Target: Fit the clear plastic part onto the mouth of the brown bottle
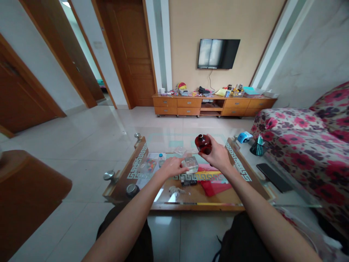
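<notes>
A glass-topped coffee table with a wooden frame fills the middle of the view, and both forearms reach out over it from the bottom edge. One flowered sofa stands just beside the table on the right; one flat television hangs on the far wall above one long wooden cabinet whose top is crowded with small things too far off to name.

The right hand is raised above the table and closed around a small dark red bottle, fingers wrapped about its lower half so that only the rounded shoulder and short neck show. The left hand lies lower, fingers loosely curled, its fingertips on a clear plastic box that rests on the glass just beside the right wrist; whether it grips the box or merely touches it I cannot tell.

On the right part of the glass sit one dark pen holder with a few teal sticks, one blue-and-white object (its kind is hard to make out) and one black phone lying flat. Under the glass lie one red sheet, partly hidden by the right forearm, and a bag of coloured bits, blurred by reflections.
</notes>
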A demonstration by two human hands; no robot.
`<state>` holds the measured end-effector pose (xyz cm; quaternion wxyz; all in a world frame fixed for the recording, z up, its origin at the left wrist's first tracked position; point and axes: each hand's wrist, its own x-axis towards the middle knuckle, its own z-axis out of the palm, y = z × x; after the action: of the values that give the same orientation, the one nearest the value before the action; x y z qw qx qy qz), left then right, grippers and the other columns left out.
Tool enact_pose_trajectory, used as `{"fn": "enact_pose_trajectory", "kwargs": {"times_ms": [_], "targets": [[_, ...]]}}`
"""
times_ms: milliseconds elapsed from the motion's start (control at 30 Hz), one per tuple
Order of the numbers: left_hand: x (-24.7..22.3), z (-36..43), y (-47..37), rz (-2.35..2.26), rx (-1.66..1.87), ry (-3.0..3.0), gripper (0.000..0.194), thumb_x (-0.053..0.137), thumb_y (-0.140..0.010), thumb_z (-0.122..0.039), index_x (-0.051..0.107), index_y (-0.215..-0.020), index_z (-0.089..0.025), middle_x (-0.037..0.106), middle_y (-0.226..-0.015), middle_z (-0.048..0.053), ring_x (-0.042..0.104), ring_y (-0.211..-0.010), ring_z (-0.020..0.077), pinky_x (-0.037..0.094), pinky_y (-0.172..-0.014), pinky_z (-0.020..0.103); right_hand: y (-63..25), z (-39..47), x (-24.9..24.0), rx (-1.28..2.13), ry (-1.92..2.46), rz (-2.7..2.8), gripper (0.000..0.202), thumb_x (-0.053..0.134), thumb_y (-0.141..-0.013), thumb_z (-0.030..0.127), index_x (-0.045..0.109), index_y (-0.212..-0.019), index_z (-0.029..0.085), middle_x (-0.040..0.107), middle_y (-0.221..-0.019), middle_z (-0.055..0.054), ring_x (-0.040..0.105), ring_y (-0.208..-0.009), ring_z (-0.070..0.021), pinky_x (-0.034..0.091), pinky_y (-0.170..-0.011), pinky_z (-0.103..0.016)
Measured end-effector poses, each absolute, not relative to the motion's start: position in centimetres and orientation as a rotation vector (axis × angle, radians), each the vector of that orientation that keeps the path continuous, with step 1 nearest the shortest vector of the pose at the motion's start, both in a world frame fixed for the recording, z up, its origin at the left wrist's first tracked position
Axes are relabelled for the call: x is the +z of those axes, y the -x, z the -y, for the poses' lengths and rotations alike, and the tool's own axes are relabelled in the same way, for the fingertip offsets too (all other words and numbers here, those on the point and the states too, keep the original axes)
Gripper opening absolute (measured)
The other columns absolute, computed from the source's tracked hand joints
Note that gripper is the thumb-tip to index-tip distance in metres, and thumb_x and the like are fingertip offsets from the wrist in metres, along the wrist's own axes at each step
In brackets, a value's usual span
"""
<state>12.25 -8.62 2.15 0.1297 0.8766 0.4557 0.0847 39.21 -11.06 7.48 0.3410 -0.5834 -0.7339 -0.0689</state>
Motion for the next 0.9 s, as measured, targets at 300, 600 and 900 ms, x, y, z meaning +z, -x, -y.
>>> {"fn": "enact_pose_trajectory", "kwargs": {"times_ms": [300, 600, 900], "targets": [[1.6, 8.1, -15.5, -1.407, 0.226, -2.558, 0.041, 0.058, -0.099, -0.059, 0.075, -0.109, -0.023, 0.079, -0.1, 0.011, 0.074, -0.099, 0.0291, 0.054, -0.086, 0.036, -40.7, 10.9, 8.1, -0.206, 1.644, 1.72, 0.101, 0.077, -0.081, 0.057, 0.032, -0.164, 0.023, 0.073, -0.128, -0.017, 0.074, -0.107, -0.0441, 0.059, -0.084, -0.053], [1.8, 7.5, -18.0, -1.46, 0.444, -2.405, 0.047, 0.07, -0.091, -0.061, 0.074, -0.122, -0.026, 0.08, -0.113, 0.007, 0.073, -0.109, 0.0282, 0.052, -0.093, 0.036, -42.2, 11.6, 8.5, -0.212, 1.71, 1.67, 0.106, 0.076, -0.078, 0.07, 0.033, -0.164, 0.026, 0.079, -0.115, -0.013, 0.076, -0.098, -0.0407, 0.059, -0.084, -0.051], [3.3, 5.8, -14.9, -1.685, 0.933, -2.409, 0.057, 0.069, -0.092, -0.06, 0.063, -0.136, -0.024, 0.067, -0.135, 0.009, 0.06, -0.129, 0.0273, 0.044, -0.112, 0.037, -42.1, 10.4, 8.9, -0.197, 1.699, 1.639, 0.1, 0.076, -0.078, 0.073, 0.041, -0.159, 0.026, 0.08, -0.108, -0.013, 0.077, -0.095, -0.0406, 0.058, -0.081, -0.05]]}}
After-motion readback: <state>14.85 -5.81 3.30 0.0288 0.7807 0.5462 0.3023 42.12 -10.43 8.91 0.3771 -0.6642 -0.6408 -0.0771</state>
